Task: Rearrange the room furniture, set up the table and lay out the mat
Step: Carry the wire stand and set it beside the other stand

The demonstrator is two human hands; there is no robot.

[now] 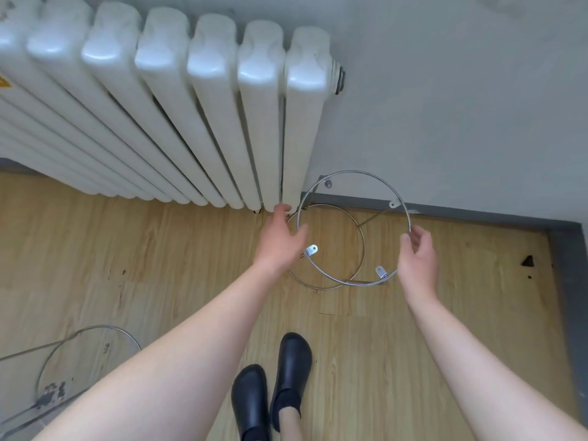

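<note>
A chrome wire table frame (353,171) stands on the wood floor by the radiator's right end. It has a large upper ring with small screw tabs and a smaller lower ring (362,249). My left hand (280,240) is at the upper ring's left side, fingers spread and palm against the wire. My right hand (416,253) is at the ring's right side, and the wire passes between its loosely curled thumb and fingers. No mat or table top is in view.
A white column radiator (197,100) fills the upper left against the grey wall (461,106). A dark baseboard (566,281) runs along the right. Another wire ring frame (95,327) lies at the lower left. My black shoes (273,386) stand on the floor below.
</note>
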